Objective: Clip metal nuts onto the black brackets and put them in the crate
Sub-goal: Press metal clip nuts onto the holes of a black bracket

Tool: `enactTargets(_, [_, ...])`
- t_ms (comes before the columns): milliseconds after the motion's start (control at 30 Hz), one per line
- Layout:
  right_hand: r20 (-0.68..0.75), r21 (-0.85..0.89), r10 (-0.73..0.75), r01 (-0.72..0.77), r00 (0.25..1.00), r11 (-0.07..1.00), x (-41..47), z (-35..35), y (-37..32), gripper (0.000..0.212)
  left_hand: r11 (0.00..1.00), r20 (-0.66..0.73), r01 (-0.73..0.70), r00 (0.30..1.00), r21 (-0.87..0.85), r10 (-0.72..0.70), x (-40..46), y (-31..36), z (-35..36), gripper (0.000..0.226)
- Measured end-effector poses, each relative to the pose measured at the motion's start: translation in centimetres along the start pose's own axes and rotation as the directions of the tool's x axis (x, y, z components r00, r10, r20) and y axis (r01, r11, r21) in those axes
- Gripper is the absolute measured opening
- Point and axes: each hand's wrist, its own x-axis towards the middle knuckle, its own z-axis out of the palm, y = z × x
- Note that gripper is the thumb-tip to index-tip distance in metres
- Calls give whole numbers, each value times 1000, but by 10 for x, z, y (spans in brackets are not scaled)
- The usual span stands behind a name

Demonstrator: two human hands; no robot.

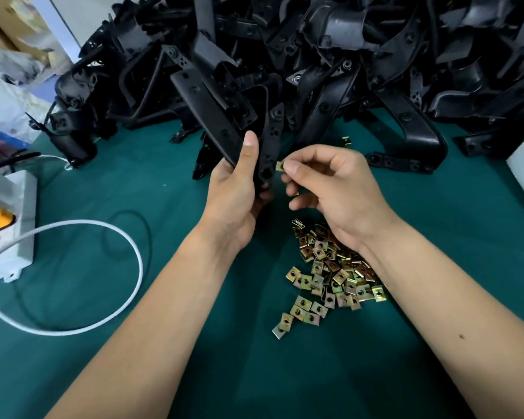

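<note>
A single metal nut point(279, 166) is pinched between the thumb and forefinger of the right hand point(330, 189) and is held just beside the lower end of a black bracket point(239, 125), at the bracket's 3 o'clock edge, close to a round hole there. Whether the nut already touches the bracket cannot be told. The bracket is gripped near its lower end by the left hand point(239, 189), with the thumb laid up its front face and the fingers curled behind; the part is held tilted, its long arm running up toward 11 o'clock.

The clipping of this nut is judged to be under way but not finished: no nut is seen seated on the held bracket. Much is judged to remain. A large heap of black brackets point(315, 55) is piled across the far side of the table point(133, 343), from 10 to 2 o'clock of the hands, and a loose pile of nuts point(330, 273) lies at 5 o'clock of the right hand, partly under its wrist. No crate can be identified with certainty, so finished pieces cannot be counted.

At 9 o'clock, well apart, a white cable point(127, 246) is looped beside a white power strip point(15, 222).
</note>
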Motion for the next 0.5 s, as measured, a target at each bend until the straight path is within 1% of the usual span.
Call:
enactTargets(67, [-14,3,-4,4,1000,1000,-1,2,0,8,1000,12,5,1000,-5,-5,0,0,0,40])
enactTargets(267, [-52,45,27,-25,998,999,-3,6,-2,6,1000,40,-10,999,28,9,-2,-4,2,41])
enactTargets(400, [-70,132,90,-81,993,988,-5,11,-3,5,999,30,11,999,-38,-10,-3,-4,3,42])
enactTargets(500, [-80,139,108,-96,991,986,-5,12,-4,6,998,10,11,1000,-64,-11,-4,-5,4,41])
